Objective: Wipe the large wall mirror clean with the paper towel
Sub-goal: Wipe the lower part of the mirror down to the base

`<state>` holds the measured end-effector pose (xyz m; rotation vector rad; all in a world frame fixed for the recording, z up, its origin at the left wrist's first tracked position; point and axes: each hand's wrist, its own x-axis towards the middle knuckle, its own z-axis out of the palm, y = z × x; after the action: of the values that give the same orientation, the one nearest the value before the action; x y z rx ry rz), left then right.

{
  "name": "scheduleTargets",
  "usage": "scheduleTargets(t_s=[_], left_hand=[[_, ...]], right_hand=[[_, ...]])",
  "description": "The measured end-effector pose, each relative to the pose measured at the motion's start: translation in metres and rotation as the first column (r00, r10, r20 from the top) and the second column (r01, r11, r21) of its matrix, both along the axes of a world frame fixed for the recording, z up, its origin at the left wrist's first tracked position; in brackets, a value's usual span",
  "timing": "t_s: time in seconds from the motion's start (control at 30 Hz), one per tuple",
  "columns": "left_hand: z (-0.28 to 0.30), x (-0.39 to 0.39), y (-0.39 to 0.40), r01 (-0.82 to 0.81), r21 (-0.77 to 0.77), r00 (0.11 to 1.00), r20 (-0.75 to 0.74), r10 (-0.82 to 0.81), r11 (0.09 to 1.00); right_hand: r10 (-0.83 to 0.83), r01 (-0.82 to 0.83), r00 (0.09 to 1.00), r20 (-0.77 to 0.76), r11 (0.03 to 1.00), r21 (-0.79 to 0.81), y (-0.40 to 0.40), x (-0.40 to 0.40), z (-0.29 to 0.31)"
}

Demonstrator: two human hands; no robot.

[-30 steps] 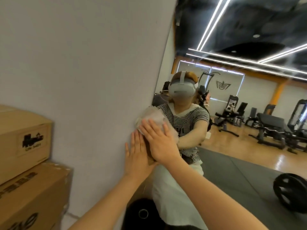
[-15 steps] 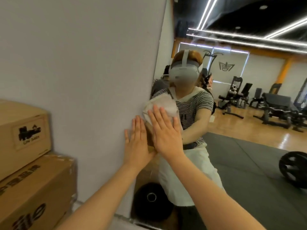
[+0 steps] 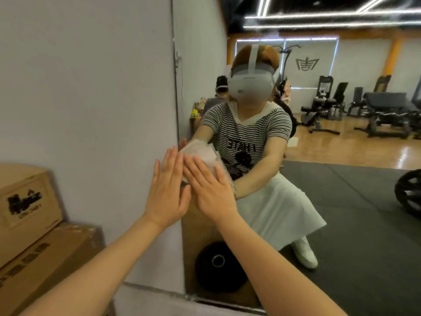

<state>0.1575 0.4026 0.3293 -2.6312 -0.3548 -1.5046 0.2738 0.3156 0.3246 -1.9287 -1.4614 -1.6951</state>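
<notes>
The large wall mirror [image 3: 330,190] fills the right side of the view, its left edge meeting a grey wall. A crumpled white paper towel [image 3: 201,153] lies flat against the glass near that edge. My right hand [image 3: 210,190] presses the towel onto the mirror with straight fingers. My left hand [image 3: 167,190] is flat beside it, fingers straight, over the mirror's left edge and touching the towel's side. The mirror shows a person in a striped shirt and headset.
Stacked cardboard boxes [image 3: 29,224] stand against the grey wall [image 3: 91,87] at the left. A black weight plate [image 3: 219,266] shows at the mirror's foot. Reflected in the glass are gym machines [image 3: 385,110], a dark mat and another weight plate [image 3: 410,192].
Both hands with the towel have slid down and a little left along the mirror's edge. The view has shifted, so the reflected person appears larger and more centred.
</notes>
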Motion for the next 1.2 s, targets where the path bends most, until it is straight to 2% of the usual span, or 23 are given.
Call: scheduleTargets(t_s=[0.1, 0.2, 0.3, 0.37, 0.43, 0.5, 0.57, 0.7, 0.83, 1.0, 1.2], left_hand=[[0.004, 0.022, -0.01, 0.021, 0.003, 1.0, 0.022, -0.021, 1.0], [0.007, 0.04, -0.026, 0.021, 0.025, 0.997, 0.067, -0.022, 0.999], [0.01, 0.05, -0.036, -0.003, 0.066, 0.999, 0.034, 0.0, 0.998], [0.01, 0.056, -0.033, -0.047, 0.119, 0.999, -0.004, 0.048, 0.992], [0.008, 0.062, -0.028, -0.116, 0.164, 0.993, 0.002, 0.118, 0.98], [0.004, 0.069, -0.024, -0.166, 0.203, 0.986, 0.048, 0.159, 0.965], [0.0, 0.072, -0.02, -0.18, 0.243, 0.983, 0.091, 0.162, 0.953], [-0.002, 0.074, -0.017, -0.135, 0.26, 0.989, 0.099, 0.113, 0.956], [-0.002, 0.074, -0.02, -0.142, 0.235, 0.984, 0.135, 0.112, 0.962], [0.001, 0.072, -0.023, -0.118, 0.199, 0.988, 0.126, 0.094, 0.973], [0.002, 0.072, -0.022, -0.124, 0.194, 0.987, 0.126, 0.101, 0.973]], right_hand=[[0.006, -0.002, 0.999, -0.037, 0.994, 0.108, -0.02, 0.018, 0.0], [-0.01, 0.056, 0.985, -0.174, 0.964, 0.26, -0.068, 0.055, 0.0], [-0.031, 0.136, 0.957, -0.288, 0.927, 0.349, -0.108, 0.08, 0.001], [0.019, 0.13, 0.942, -0.334, 0.899, 0.419, -0.108, 0.078, 0.001], [0.159, 0.073, 0.903, -0.399, 0.859, 0.507, -0.093, 0.063, 0.003], [0.208, -0.003, 0.899, -0.385, 0.883, 0.469, -0.073, 0.046, 0.0], [0.148, -0.041, 0.941, -0.304, 0.942, 0.333, -0.057, 0.035, -0.008], [0.018, 0.033, 0.979, -0.203, 0.969, 0.244, -0.053, 0.043, -0.014], [-0.075, 0.105, 0.987, -0.139, 0.969, 0.223, -0.088, 0.071, -0.016], [-0.103, 0.207, 0.946, -0.307, 0.92, 0.332, -0.166, 0.115, -0.011], [0.115, 0.215, 0.842, -0.528, 0.825, 0.523, -0.146, 0.078, 0.003]])
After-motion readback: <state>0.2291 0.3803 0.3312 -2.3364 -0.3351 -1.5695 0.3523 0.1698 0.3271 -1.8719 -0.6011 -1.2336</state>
